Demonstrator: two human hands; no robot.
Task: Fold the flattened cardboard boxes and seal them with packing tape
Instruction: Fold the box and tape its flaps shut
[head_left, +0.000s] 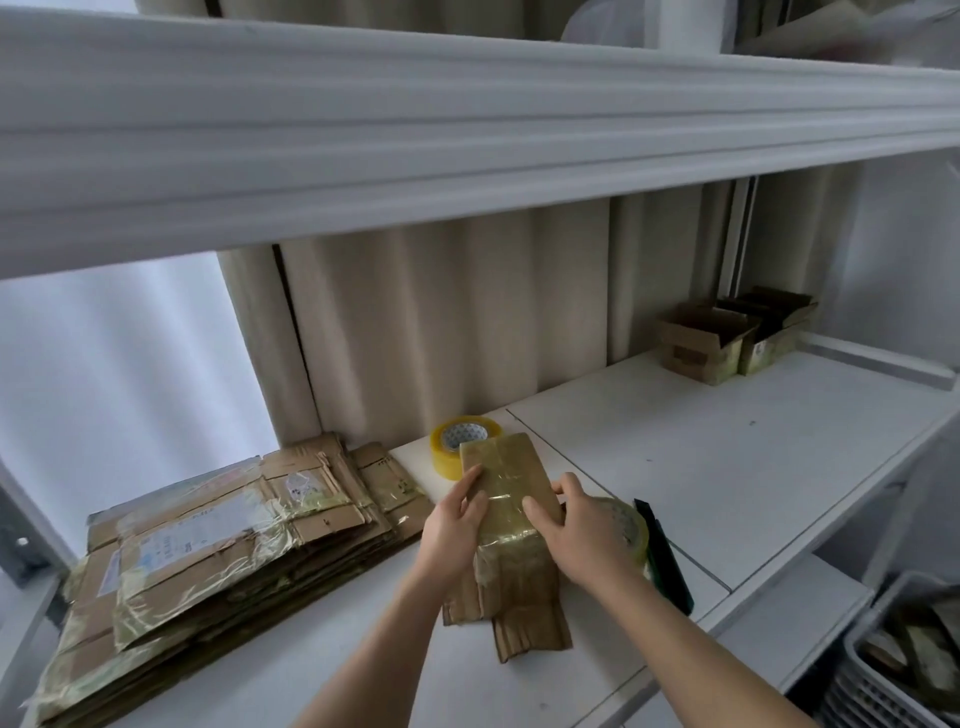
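Both hands are on one small flattened box (511, 525), which lies on the white shelf (727, 457) straight ahead of the person. The left hand (453, 525) presses its left edge with fairly straight fingers, thumb laid on the top face; the right hand (582, 530) cups the right edge, fingers bent over the side and thumb on the taped top, so it seems to hold rather than merely touch. The box's long axis runs away from the person, tilted a little leftward at the far end; its near flaps hang loose below the wrists, and glossy tape already wraps its middle. Neither hand is nearer, since they flank it evenly, so I judge the coming move, squeezing the sides to pop it open, turns on that across-the-axis grip. Just beyond the fingertips sits a tape roll (465, 447), touching or almost touching the box's far end. A second roll (626, 525) lies right behind the right hand, beside a dark green tool (667, 561), perhaps a cutter. Left of the left hand rests one stack of flattened boxes (218, 551), count untellable. Far to the right stand two open folded boxes (727, 338), and a basket (872, 670) sits low right.
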